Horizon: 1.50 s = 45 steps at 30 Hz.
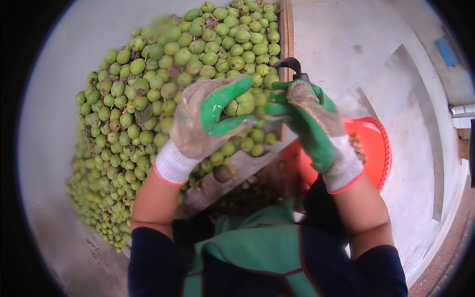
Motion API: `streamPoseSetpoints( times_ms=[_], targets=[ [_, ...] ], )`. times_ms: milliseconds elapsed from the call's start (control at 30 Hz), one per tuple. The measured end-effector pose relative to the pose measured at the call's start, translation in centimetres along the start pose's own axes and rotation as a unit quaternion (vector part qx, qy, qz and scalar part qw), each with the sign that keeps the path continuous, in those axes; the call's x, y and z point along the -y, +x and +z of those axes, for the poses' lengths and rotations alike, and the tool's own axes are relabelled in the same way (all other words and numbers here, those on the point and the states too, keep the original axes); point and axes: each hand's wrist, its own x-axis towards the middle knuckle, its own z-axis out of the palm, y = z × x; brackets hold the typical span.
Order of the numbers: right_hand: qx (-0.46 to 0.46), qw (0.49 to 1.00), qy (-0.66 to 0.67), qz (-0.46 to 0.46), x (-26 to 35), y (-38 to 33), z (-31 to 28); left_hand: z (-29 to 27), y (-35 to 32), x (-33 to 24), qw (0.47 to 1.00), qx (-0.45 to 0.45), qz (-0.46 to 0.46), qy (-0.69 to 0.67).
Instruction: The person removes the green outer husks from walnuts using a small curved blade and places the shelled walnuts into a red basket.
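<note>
My left hand (198, 119), in a grey-and-green coated work glove, is closed round a green-husked walnut (241, 105) between thumb and fingers. A dark crack line shows on the husk. Close on its right, my right hand (316, 119), gloved the same way, grips a small hooked knife (290, 63). Its dark curved blade points up and left above the fist, and the handle is mostly hidden in the glove. The two hands are close together but apart, over the near edge of a large heap of green walnuts (138, 104).
A red plastic basket (381, 148) stands at the right, partly behind my right forearm, with brown nuts inside. An upright wooden board (286, 39) borders the heap. Brown pieces (247, 195) lie in shadow below my hands. A pale wall or floor surface (346, 54) spreads to the right.
</note>
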Motion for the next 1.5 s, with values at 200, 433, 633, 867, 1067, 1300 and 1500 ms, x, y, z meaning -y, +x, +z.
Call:
streamPoseSetpoints(
  times_ms=[200,433,633,867,1067,1300,1500],
  targets=[
    [0.114,0.962,-0.246,0.029,-4.4,-4.3,3.5,-3.1,-7.2,-5.4,1.0,-0.025,0.009,0.008],
    [0.272,0.96,-0.023,-0.07,-6.5,-13.0,4.7,-8.6,-11.5,-12.8,0.995,-0.055,0.018,0.081],
    [0.342,0.937,-0.049,-0.056,-7.2,-15.3,5.5,-10.6,-15.7,-16.4,0.989,-0.06,-0.123,0.064],
    [0.403,0.898,0.102,0.141,-7.0,-14.0,4.2,-11.5,-17.0,-17.0,0.947,-0.123,-0.198,-0.22],
    [0.348,0.936,0.044,0.04,-8.7,-11.3,3.2,-12.9,-18.3,-15.7,0.965,-0.045,-0.257,-0.022],
    [0.337,0.918,-0.187,0.095,-9.1,-11.4,6.3,-8.0,-19.1,-16.4,0.962,-0.108,-0.251,-0.029],
    [0.264,0.929,-0.258,-0.008,-10.1,-11.9,6.4,-6.4,-19.7,-16.0,0.964,-0.046,-0.263,0.0]
  ],
)
